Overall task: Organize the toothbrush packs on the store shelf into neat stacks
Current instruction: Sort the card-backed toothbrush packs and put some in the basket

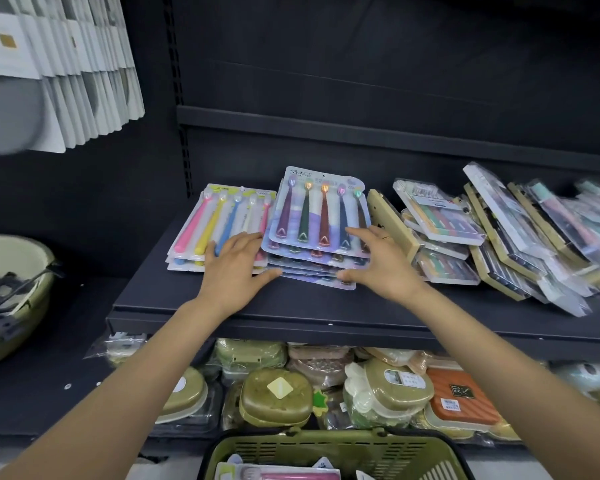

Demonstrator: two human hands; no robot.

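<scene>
Centrally, dark shelf (395,306) spans mid-frame. Right of centre: jumbled packs (520,233), leaning, unsorted. Centre: purple-backed toothbrush stack (317,233), fanned at its near edges. Left of it, pastel stack (219,220), fairly square. Left hand (234,268) and right hand (378,261) flank the purple stack, fingers spread flat, nothing clasped, likely squaring its sides.
</scene>
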